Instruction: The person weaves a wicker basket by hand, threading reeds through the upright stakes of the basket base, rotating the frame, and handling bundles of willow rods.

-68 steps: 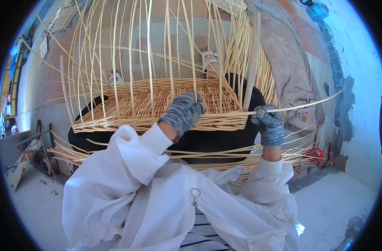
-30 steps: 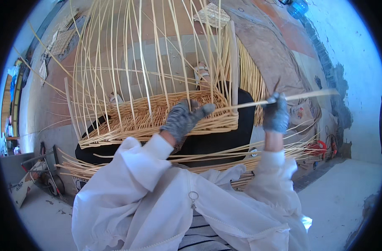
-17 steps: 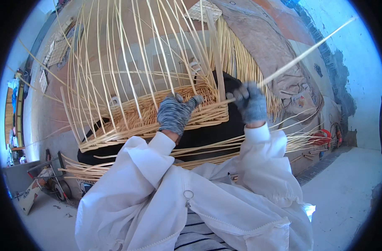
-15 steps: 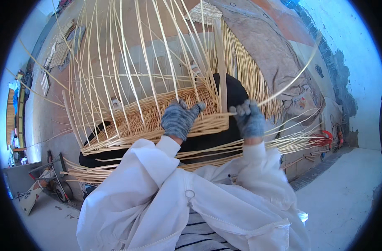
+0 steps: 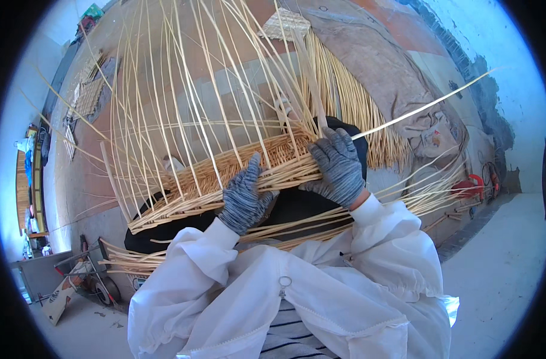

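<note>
A half-woven wicker basket (image 5: 225, 170) lies across my lap area, with tall pale stakes rising from its weave. My left hand (image 5: 244, 200), in a grey knit glove, grips its near edge, fingers over the weave and thumb below. My right hand (image 5: 338, 167), gloved alike, closes round the basket's right corner beside a flat wooden upright (image 5: 312, 84). From the right hand a long willow rod (image 5: 425, 105) sticks out to the upper right; whether the fingers pinch it is hidden. Black material (image 5: 183, 236) lies under the basket.
A bundle of willow rods (image 5: 344, 102) lies beyond the right corner, next to a brown cloth (image 5: 398, 78). More loose rods (image 5: 428, 191) cross near my knees. At the lower left stands a wheeled cart (image 5: 99, 281); a wall (image 5: 506, 66) is at right.
My right hand has moved left and up onto the basket's corner, and the rod has swung flatter and straighter. The left hand has shifted down along the near edge.
</note>
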`<state>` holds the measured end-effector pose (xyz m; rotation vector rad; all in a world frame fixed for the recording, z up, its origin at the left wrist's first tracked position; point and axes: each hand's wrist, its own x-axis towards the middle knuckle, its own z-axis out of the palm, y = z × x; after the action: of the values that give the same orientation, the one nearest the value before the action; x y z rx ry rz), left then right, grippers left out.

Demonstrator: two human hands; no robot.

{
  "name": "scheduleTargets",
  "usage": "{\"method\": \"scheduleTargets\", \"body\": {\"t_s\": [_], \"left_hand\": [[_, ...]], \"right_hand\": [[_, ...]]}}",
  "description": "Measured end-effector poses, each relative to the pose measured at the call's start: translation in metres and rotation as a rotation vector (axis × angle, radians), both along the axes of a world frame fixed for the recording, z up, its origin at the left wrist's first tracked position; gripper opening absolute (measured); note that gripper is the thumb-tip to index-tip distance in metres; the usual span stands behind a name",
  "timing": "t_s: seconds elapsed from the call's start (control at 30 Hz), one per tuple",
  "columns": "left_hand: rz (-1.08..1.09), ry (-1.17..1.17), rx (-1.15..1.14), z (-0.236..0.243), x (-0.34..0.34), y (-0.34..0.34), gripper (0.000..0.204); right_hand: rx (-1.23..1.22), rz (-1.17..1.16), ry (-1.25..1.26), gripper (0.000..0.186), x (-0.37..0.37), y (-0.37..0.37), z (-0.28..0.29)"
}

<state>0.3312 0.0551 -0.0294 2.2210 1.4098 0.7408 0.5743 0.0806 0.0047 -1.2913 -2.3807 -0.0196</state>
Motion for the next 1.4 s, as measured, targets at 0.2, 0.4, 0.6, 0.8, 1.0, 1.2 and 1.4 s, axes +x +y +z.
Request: {"method": "scheduleTargets", "body": {"t_s": [0.2,0.4,0.6,0.8,1.0,1.2,1.4], "left_hand": [[0.063,-0.033,0.082,0.003,0.018,-0.009,0.084],[0.098,0.053,0.357,-0.011,0.032,-0.003,0.071],[0.090,0.232,0.163,0.028,0.054,-0.012,0.066],[-0.180,0.258,0.228,0.022,0.123,0.023,0.065],[0.064,0.674,0.265,-0.027,0.146,0.053,0.039],[-0.001,0.438,0.211,0.020,0.124,0.043,0.047],[0.146,0.361,0.085,0.025,0.034,-0.001,0.065]], "right_hand": [[-0.030,0.066,-0.083,0.078,0.015,0.009,-0.025],[-0.001,0.052,0.061,0.066,0.004,0.012,-0.033],[0.163,0.168,0.144,0.080,0.035,0.019,-0.021],[0.147,0.086,0.062,0.081,0.073,0.035,-0.032],[0.211,0.125,0.224,0.079,0.072,0.042,-0.065],[0.221,0.082,0.259,0.076,0.066,0.030,-0.049],[0.136,0.097,-0.059,0.079,0.030,0.010,-0.027]]}}
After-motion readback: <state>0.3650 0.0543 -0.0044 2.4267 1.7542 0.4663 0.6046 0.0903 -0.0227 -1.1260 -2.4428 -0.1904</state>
